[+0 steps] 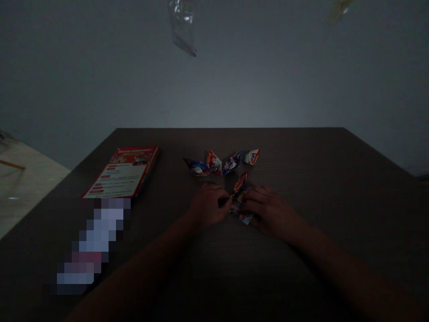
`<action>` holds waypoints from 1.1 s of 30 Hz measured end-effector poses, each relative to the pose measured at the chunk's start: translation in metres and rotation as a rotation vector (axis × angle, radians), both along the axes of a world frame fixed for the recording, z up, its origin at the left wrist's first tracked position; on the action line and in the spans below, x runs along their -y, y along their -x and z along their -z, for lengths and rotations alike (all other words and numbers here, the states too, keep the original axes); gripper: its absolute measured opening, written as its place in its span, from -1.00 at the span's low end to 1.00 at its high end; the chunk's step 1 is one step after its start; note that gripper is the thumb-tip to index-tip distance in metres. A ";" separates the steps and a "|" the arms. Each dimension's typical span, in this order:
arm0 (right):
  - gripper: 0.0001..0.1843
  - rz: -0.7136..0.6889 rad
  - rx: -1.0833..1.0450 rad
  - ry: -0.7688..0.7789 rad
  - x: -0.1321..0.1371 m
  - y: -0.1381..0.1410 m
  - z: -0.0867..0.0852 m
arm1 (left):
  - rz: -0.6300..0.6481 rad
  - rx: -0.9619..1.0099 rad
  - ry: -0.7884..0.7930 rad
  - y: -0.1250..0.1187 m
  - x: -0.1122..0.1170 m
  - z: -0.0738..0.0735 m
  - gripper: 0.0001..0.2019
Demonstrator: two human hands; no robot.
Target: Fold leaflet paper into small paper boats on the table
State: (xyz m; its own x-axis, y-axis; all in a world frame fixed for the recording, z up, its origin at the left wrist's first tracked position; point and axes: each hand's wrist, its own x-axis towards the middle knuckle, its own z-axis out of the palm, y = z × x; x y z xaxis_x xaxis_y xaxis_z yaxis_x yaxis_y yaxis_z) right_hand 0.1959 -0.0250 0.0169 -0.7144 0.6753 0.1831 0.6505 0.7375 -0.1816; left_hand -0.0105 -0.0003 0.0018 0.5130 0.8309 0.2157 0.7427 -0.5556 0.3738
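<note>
Between my hands, low over the dark table, is a folded piece of glossy printed paper (240,182) in red, white and blue. My left hand (208,205) pinches its left edge between thumb and fingertips. The fingers of my right hand (273,209) lie bent over its right side and grip it, covering part of the print. Just beyond, several folded paper pieces in similar colours stand in a loose row: a blue one (197,167), a red and white one (214,163), another blue one (232,163) and a white and red one (252,156).
At the left of the table (301,152) lies a red and white printed box or booklet (122,172). Nearer me, a pale long item (90,248) is blurred into blocks. A wall rises behind the table, with a clear plastic piece (182,27) on it.
</note>
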 end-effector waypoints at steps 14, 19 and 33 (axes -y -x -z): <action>-0.74 -0.083 -0.114 0.137 -0.008 -0.007 0.003 | 0.133 0.042 0.028 0.007 -0.011 0.005 -0.74; -0.80 -0.027 -0.134 0.110 -0.013 -0.008 0.009 | 0.084 0.031 0.003 0.005 -0.014 0.008 -0.73; -0.74 -0.017 -0.158 0.116 -0.015 -0.010 0.010 | 0.179 -0.049 0.029 0.013 -0.020 0.003 -0.81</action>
